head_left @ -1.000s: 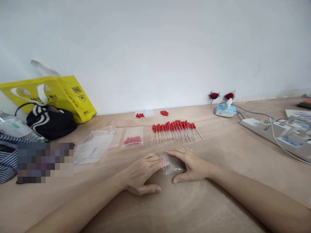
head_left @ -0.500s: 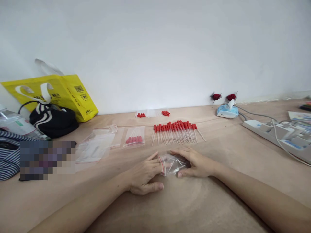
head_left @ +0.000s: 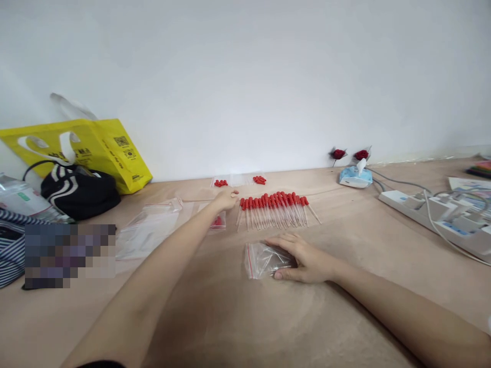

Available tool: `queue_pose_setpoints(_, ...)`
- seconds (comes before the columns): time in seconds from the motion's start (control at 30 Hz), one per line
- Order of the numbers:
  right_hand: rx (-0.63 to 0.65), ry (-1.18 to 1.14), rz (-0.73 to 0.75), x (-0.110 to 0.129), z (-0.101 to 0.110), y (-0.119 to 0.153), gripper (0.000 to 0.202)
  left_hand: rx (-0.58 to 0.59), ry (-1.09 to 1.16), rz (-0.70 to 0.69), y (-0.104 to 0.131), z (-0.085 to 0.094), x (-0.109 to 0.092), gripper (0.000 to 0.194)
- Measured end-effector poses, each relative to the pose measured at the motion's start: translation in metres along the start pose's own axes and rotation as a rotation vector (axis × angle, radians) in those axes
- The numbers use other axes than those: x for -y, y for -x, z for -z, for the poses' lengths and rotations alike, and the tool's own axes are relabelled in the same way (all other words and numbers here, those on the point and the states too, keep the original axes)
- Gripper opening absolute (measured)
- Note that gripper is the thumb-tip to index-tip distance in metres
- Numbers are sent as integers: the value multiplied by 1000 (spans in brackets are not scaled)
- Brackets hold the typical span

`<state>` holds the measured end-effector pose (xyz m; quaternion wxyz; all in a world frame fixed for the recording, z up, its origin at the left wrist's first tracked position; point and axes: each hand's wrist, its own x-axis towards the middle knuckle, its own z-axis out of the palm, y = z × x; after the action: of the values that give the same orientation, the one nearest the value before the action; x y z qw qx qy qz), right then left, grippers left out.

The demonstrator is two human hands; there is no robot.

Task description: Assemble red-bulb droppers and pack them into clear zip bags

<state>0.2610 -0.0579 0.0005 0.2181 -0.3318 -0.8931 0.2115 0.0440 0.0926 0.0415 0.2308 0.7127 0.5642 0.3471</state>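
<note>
My right hand [head_left: 303, 258] holds a clear zip bag [head_left: 261, 260] with a red seal line flat on the table, thumb on its near edge and fingers on the far edge. My left hand [head_left: 226, 200] is stretched out beside the left end of a row of red-tipped clear sticks [head_left: 274, 207]; its fingers look bent, and anything between them is too small to make out. Under my left forearm lies a bag with red-tipped pieces [head_left: 218, 222], partly hidden. Two small piles of red caps, a left pile [head_left: 221, 183] and a right pile [head_left: 260, 180], lie near the wall.
Flat clear bags [head_left: 148, 230] lie at the left. Behind them are a yellow bag [head_left: 123, 153] and a black pouch [head_left: 80, 191]. To the right stand a blue tissue pack [head_left: 356, 177], two dark red roses [head_left: 361, 155] and a white power strip [head_left: 406, 204] with cables.
My left hand has let go of the clear bag's sealed end and moved forward and left to the row of sticks. My right hand has stayed at the bag.
</note>
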Motion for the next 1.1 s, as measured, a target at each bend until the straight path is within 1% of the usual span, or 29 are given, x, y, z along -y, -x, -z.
queue_pose_setpoints(0.17,-2,-8,-9,1,0,0,68,116,-34,96,-24,-18,11,29)
queue_pose_setpoints(0.27,-3,-13,-11,1,0,0,68,168,-52,153,-33,-24,18,28)
queue_pose_setpoints(0.33,-3,-12,-9,0,-1,0,68,180,-52,182,-36,-27,23,28)
queue_pose_setpoints(0.4,-6,-9,-6,0,-1,0,68,166,-31,199,-38,-26,24,29)
queue_pose_setpoints(0.47,-7,-8,-6,0,-1,0,68,125,10,203,-37,-22,24,30)
queue_pose_setpoints(0.57,-12,-9,-8,0,-1,0,68,7,98,184,-31,-2,19,27)
queue_pose_setpoints(0.67,-24,-4,-11,0,-3,-1,68,-165,206,135,-10,27,16,22)
queue_pose_setpoints(0.73,-31,6,-18,-1,-5,-3,69,-270,280,92,16,44,17,19)
queue_pose_setpoints(0.8,-38,16,-23,-2,-7,-5,71,-329,346,71,49,53,21,17)
queue_pose_setpoints(0.83,-39,19,-24,-3,-7,-6,71,-339,393,70,65,54,24,19)
queue_pose_setpoints(0.9,-39,21,-21,-3,-8,-8,72,-331,605,53,95,51,30,28)
queue_pose_setpoints(0.97,-39,23,-16,-3,-8,-9,72,-327,688,50,117,45,33,34)
queue_pose_setpoints(1.03,-43,25,-13,-4,-8,-9,72,-306,726,68,130,39,32,36)
queue_pose_setpoints(1.1,-45,26,-12,-4,-8,-8,72,-281,740,88,137,35,28,36)
